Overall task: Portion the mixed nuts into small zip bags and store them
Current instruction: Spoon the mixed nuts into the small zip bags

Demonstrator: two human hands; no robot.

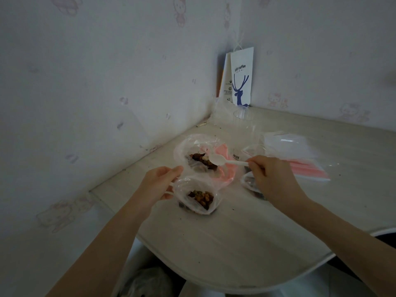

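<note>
A large clear plastic bag of mixed nuts (198,160) lies open on the pale table (246,232). In front of it a small zip bag (198,198) stands open, partly filled with nuts. My left hand (159,183) pinches that small bag's left rim. My right hand (271,179) holds a white plastic spoon (220,160) by its handle, the bowl of the spoon hovering over the large bag's opening. Another small bag with dark contents (249,183) lies partly hidden under my right hand.
A stack of empty zip bags with pink strips (300,159) lies at the right. A clear plastic cup (243,117) and a white paper coffee bag (241,78) stand in the back corner against the wall. The table's curved front edge is close to me.
</note>
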